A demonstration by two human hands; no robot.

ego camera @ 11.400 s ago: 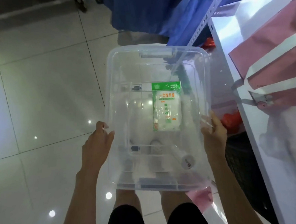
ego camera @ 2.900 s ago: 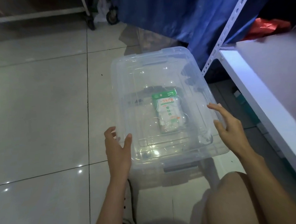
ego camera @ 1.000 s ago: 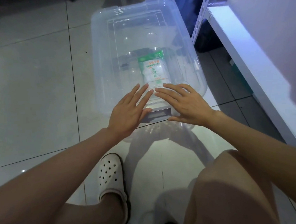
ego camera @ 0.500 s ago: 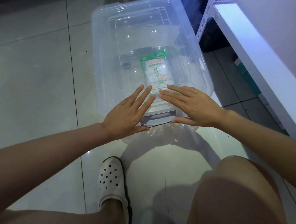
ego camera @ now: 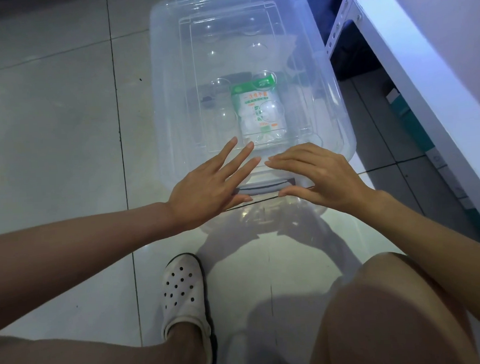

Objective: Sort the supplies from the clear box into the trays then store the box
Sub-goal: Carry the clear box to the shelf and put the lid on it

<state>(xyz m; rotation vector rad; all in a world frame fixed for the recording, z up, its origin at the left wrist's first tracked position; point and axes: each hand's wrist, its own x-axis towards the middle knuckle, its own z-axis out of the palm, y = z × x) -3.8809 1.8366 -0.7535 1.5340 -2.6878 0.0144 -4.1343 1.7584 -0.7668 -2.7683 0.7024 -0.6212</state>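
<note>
Lay flat with fingers straight — left hand (ego camera: 206, 193) and right hand (ego camera: 321, 178) gripping nothing — on the near lid edge of the clear box (ego camera: 172, 101) on the floor (ego camera: 47, 123), green-and-white packet (ego camera: 258, 110) inside.

- Open tiled floor (ego camera: 47, 131) fills the frame's left, beside the clear box (ego camera: 172, 101).
- At right, a white shelf (ego camera: 424, 91) and its perforated post (ego camera: 341, 15) stand just beside the box.
- A white shoe (ego camera: 183, 292) and a knee (ego camera: 395, 313) crowd the lower frame.
</note>
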